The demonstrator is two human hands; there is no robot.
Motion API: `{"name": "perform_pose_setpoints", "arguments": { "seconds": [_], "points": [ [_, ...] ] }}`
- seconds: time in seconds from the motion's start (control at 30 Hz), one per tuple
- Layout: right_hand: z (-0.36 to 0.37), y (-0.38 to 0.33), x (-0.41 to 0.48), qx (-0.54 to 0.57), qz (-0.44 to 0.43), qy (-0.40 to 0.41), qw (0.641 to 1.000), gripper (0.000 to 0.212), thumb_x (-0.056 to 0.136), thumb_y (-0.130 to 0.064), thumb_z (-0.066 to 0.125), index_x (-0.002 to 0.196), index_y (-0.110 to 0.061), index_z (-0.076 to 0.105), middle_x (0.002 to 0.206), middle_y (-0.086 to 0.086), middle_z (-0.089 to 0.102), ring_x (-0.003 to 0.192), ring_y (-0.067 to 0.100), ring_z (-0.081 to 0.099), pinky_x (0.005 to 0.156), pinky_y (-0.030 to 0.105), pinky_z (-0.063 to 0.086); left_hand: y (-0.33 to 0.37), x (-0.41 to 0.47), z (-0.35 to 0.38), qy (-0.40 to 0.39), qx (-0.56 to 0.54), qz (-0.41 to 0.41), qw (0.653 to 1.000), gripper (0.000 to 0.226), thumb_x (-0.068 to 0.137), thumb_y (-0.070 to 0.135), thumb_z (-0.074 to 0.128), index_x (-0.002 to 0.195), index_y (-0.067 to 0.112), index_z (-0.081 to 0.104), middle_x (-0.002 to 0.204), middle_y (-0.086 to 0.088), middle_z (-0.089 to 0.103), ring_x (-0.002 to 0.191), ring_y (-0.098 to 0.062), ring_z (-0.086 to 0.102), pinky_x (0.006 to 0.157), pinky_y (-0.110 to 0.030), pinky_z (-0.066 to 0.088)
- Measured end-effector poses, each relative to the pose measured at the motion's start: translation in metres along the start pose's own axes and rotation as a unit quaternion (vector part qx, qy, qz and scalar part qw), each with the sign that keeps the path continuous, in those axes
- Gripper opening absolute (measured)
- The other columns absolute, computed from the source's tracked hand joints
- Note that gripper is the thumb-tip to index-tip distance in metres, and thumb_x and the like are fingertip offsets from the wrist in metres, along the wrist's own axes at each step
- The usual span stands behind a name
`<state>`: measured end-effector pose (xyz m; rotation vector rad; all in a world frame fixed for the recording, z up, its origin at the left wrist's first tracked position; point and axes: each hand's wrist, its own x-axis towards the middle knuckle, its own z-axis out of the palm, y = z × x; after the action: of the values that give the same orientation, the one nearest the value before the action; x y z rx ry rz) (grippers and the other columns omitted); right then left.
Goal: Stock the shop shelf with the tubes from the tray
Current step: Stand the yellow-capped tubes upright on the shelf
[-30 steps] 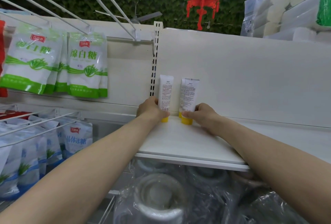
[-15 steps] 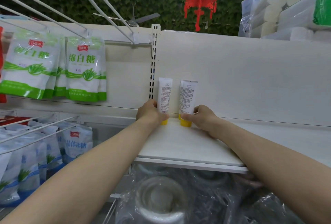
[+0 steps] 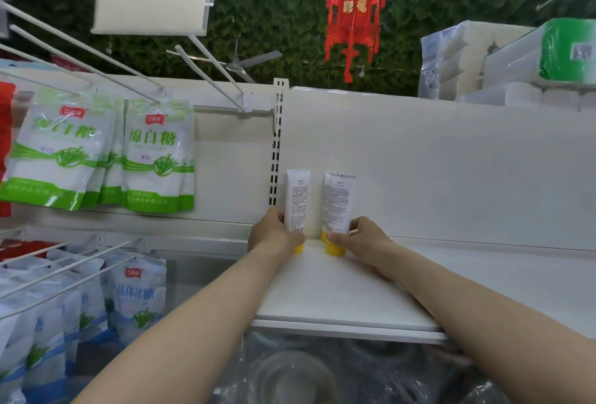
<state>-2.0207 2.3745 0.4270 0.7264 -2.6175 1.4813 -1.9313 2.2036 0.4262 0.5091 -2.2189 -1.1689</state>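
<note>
grip: left tube (image 3: 296, 200) is pinched low by the left hand (image 3: 274, 236), right tube (image 3: 338, 203) by the right hand (image 3: 364, 242), just above the yellow caps (image 3: 335, 248), probably so each is steadied upright | place: both are stood cap-down on the shelf (image 3: 338, 290), close to the back panel (image 3: 451, 161), so space in front is kept free

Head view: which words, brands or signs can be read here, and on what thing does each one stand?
"绵白糖": green and white bag.
"晶体冰糖": blue and white bag.
"福": red lantern; its other gold character is unclear.
The red brand logos on the bags: too blurred.
Print on left tube and right tube: too small.
</note>
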Motion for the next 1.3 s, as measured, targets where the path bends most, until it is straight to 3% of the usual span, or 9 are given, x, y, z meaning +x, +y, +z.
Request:
{"name": "perform_pose_setpoints", "arguments": {
  "seconds": [0.07,0.17,0.27,0.4,0.47,0.7,0.93,1.1,1.3],
  "points": [
    [0.001,0.002,0.001,-0.003,0.003,0.003,1.000,0.071,0.053,-0.067,0.077,0.100,-0.015,0.069,0.093,0.002,0.073,0.084,0.017,0.067,0.067,0.026,0.048,0.000,0.000,0.001,0.001,0.002,-0.002,1.000,0.038,0.072,0.028,0.078,0.102,0.027,0.055,0.107,0.004,0.066,0.092,-0.020,0.061,0.068,-0.025,0.042],
    [-0.003,0.000,-0.001,-0.006,0.014,0.001,1.000,0.058,0.065,-0.059,0.080,0.101,-0.014,0.068,0.097,0.002,0.072,0.084,0.016,0.065,0.067,0.026,0.047,-0.001,0.003,0.002,-0.002,0.001,-0.010,1.000,0.039,0.073,0.027,0.078,0.104,0.027,0.054,0.110,0.003,0.066,0.093,-0.020,0.061,0.069,-0.025,0.042],
    [-0.015,-0.004,-0.012,-0.014,0.041,0.038,0.998,0.063,0.072,-0.057,0.078,0.115,-0.018,0.053,0.110,0.000,0.065,0.092,0.015,0.060,0.065,0.024,0.044,0.003,0.003,0.000,-0.012,-0.002,-0.026,1.000,0.050,0.072,0.031,0.079,0.112,0.023,0.050,0.117,0.000,0.063,0.102,-0.022,0.059,0.076,-0.026,0.044],
    [-0.044,-0.008,-0.042,-0.024,0.036,0.062,0.997,0.067,0.079,-0.050,0.076,0.131,-0.022,0.045,0.125,0.002,0.060,0.107,0.017,0.058,0.086,0.029,0.044,0.020,-0.004,-0.020,-0.011,0.024,-0.063,0.998,0.085,0.067,0.043,0.082,0.131,0.008,0.040,0.129,-0.010,0.053,0.120,-0.031,0.050,0.092,-0.034,0.046],
    [-0.066,-0.010,-0.067,-0.040,0.027,0.065,0.997,0.066,0.080,-0.050,0.076,0.133,-0.025,0.046,0.131,0.004,0.057,0.107,0.018,0.057,0.085,0.029,0.045,0.032,-0.013,-0.034,-0.006,0.038,-0.066,0.997,0.091,0.059,0.050,0.083,0.128,0.006,0.042,0.128,-0.014,0.054,0.117,-0.034,0.051,0.096,-0.040,0.047],
    [-0.165,-0.002,-0.161,-0.136,-0.008,0.105,0.985,0.063,0.079,-0.054,0.073,0.134,-0.033,0.049,0.139,0.005,0.052,0.121,0.022,0.052,0.100,0.039,0.046,0.101,-0.092,-0.041,0.029,0.057,-0.014,0.998,0.087,0.066,0.052,0.081,0.133,0.012,0.044,0.133,-0.012,0.051,0.120,-0.035,0.048,0.095,-0.042,0.046],
    [-0.287,0.049,-0.276,-0.272,-0.015,0.148,0.951,0.072,0.080,-0.057,0.070,0.140,-0.025,0.044,0.133,0.009,0.055,0.126,0.027,0.048,0.094,0.037,0.043,0.189,-0.238,0.063,-0.038,0.089,0.109,0.989,0.079,0.074,0.050,0.075,0.138,0.020,0.041,0.138,-0.011,0.041,0.126,-0.033,0.040,0.099,-0.043,0.039],
    [-0.376,0.110,-0.370,-0.339,0.009,0.185,0.922,0.070,0.079,-0.060,0.069,0.134,-0.022,0.050,0.124,0.008,0.061,0.116,0.028,0.054,0.092,0.040,0.048,0.241,-0.351,0.166,-0.104,0.129,0.179,0.970,0.074,0.075,0.057,0.069,0.137,0.026,0.043,0.135,-0.009,0.045,0.125,-0.032,0.039,0.095,-0.043,0.043],
    [-0.456,0.203,-0.482,-0.381,0.112,0.202,0.895,0.068,0.075,-0.072,0.062,0.126,-0.027,0.053,0.123,0.005,0.058,0.117,0.025,0.052,0.094,0.042,0.048,0.266,-0.466,0.286,-0.182,0.128,0.222,0.949,0.072,0.074,0.067,0.061,0.133,0.028,0.048,0.134,-0.008,0.049,0.125,-0.033,0.041,0.097,-0.045,0.043]
  ]
}}
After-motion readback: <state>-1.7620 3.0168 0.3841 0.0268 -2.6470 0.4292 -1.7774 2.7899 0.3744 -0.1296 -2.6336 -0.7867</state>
